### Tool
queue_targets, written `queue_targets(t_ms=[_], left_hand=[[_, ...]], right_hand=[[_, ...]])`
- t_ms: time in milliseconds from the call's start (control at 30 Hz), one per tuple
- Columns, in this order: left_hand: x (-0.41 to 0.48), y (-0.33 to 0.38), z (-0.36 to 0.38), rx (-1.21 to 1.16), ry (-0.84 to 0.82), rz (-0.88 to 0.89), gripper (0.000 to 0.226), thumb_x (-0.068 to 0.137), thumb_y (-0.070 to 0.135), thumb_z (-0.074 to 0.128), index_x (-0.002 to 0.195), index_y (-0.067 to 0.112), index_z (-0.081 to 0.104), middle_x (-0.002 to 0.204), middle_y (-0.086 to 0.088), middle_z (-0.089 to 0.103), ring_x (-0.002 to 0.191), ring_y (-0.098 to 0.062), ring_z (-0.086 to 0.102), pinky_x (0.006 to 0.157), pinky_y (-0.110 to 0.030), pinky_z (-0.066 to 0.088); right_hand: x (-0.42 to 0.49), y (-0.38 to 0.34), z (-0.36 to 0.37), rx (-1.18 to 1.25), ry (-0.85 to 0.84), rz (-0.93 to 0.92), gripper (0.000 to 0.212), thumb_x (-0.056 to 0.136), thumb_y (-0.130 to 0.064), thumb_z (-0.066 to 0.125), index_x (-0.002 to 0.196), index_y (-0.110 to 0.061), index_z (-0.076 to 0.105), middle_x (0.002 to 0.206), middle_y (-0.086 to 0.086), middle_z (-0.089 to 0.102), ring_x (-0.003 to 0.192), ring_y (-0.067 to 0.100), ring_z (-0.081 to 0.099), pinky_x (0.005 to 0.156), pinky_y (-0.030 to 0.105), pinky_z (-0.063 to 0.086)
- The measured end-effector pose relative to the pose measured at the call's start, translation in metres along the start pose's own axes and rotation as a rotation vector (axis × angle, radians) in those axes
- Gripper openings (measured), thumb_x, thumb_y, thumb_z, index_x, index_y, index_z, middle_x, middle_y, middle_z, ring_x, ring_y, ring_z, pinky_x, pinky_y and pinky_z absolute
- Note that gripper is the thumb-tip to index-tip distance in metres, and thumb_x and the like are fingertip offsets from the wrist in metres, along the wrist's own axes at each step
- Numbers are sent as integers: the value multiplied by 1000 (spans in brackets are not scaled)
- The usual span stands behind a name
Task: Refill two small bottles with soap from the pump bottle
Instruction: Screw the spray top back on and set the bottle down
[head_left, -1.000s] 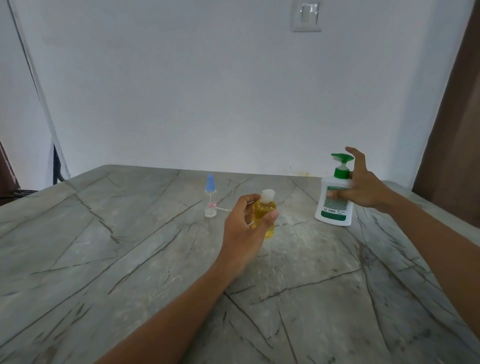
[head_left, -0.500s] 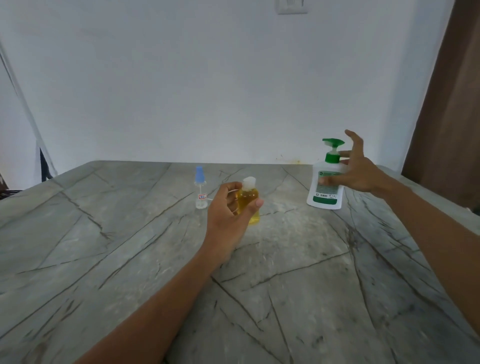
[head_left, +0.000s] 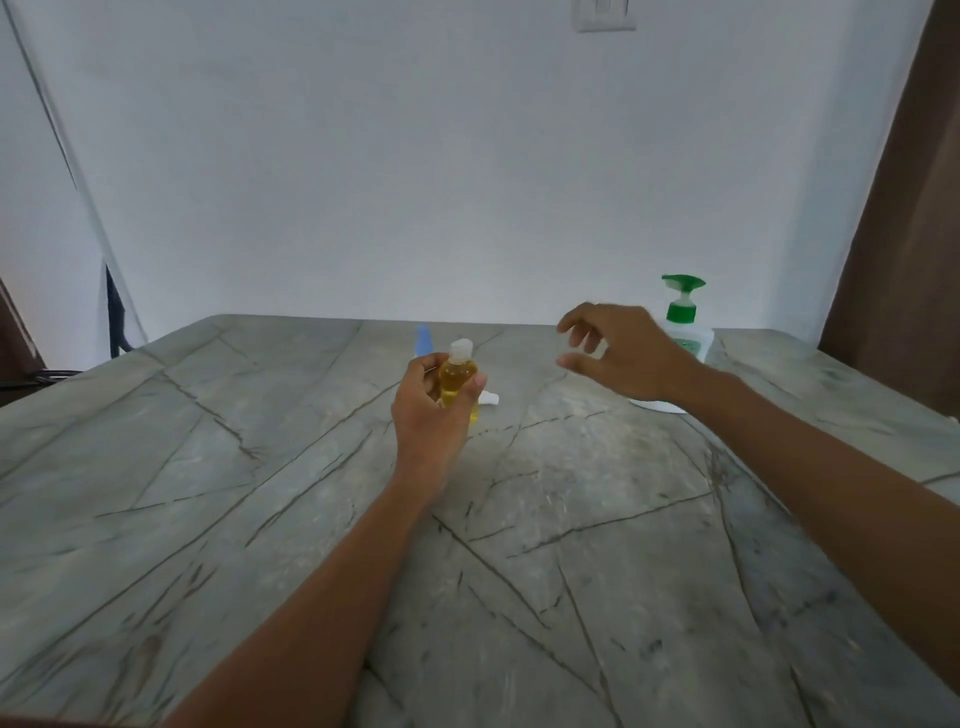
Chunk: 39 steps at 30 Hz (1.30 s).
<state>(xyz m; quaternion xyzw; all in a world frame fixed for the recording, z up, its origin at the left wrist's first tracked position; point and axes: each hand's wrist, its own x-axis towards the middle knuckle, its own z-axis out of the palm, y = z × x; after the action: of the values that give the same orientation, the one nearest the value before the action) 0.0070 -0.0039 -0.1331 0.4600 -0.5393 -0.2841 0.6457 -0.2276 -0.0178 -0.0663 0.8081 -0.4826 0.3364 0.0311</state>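
nearest, the grey veined table (head_left: 270, 519) spreads under both forearms. farther out, the left hand (head_left: 428, 415) grips a small yellow bottle (head_left: 457, 376) upright, fingers and thumb curled round it, cap on. to its right, the right hand (head_left: 618, 353) hovers with loosely curled fingers, holding nothing. just behind it stands the pump bottle (head_left: 684, 312). a blue-capped bottle (head_left: 423, 340) peeks from behind the left hand.
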Motion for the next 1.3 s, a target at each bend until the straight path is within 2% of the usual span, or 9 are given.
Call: queue_targets(t_ms=[167,367,500,567,667,833,933,1100,1300], left_hand=[[4,-2,-2,20,25,10,40,80,33,80,112,30,56,103,17,65,97,0,63,90,-29,55],[3,-3,-1,43,-2,27,41,80,38,79,112,32,55,100,19,63,92,2,63,82,-19,52],[2,-1,1,23,-16,41,38,80,33,81,107,35,55,99,18,65,90,5,64,77,-12,52],[1,0,2,34,-31,50,38,80,34,80,107,37,54,99,21,63,91,7,62,75,-7,48],[-1,1,3,32,-63,51,38,81,36,79,109,38,53,102,22,61,94,9,60,72,-2,45],[-7,3,7,-18,-127,51,39,78,37,81,108,36,56,105,18,65,94,7,63,80,-14,54],[-11,3,11,-9,-184,48,42,77,39,82,110,34,57,107,15,68,95,6,65,86,-26,57],[-24,11,21,15,-271,64,45,75,37,84,110,33,56,101,22,64,91,13,62,87,-21,56],[-34,14,27,62,-309,110,46,72,38,85,106,35,54,102,18,65,97,5,63,85,-14,52]], right_hand=[[28,-10,52,5,-236,99,40,86,-39,70,118,-17,61,101,-2,68,83,8,62,72,18,46],[48,-10,106,-23,-296,144,48,84,-42,71,127,-25,56,106,-3,64,87,14,60,75,24,44],[51,-13,126,-29,-305,130,14,84,-34,67,94,-35,57,91,-7,64,80,13,59,71,29,49],[50,-16,129,-21,-271,110,23,86,-22,65,77,-36,48,76,-13,55,69,10,53,67,27,44],[45,-18,129,-31,-225,73,20,88,-9,62,76,-22,51,70,-12,49,64,8,48,63,22,39],[30,-9,98,8,-134,108,7,90,-22,64,93,-19,69,87,-3,66,77,11,57,67,20,38],[12,-3,51,14,-3,145,24,89,-28,67,111,-20,72,104,-6,70,87,7,59,73,14,38],[-16,-21,-41,218,202,206,29,77,-31,80,105,-29,71,90,-10,72,80,4,68,76,16,48],[-22,-58,-100,416,211,115,19,81,-23,77,99,-22,73,92,-2,74,83,20,70,80,36,55]])
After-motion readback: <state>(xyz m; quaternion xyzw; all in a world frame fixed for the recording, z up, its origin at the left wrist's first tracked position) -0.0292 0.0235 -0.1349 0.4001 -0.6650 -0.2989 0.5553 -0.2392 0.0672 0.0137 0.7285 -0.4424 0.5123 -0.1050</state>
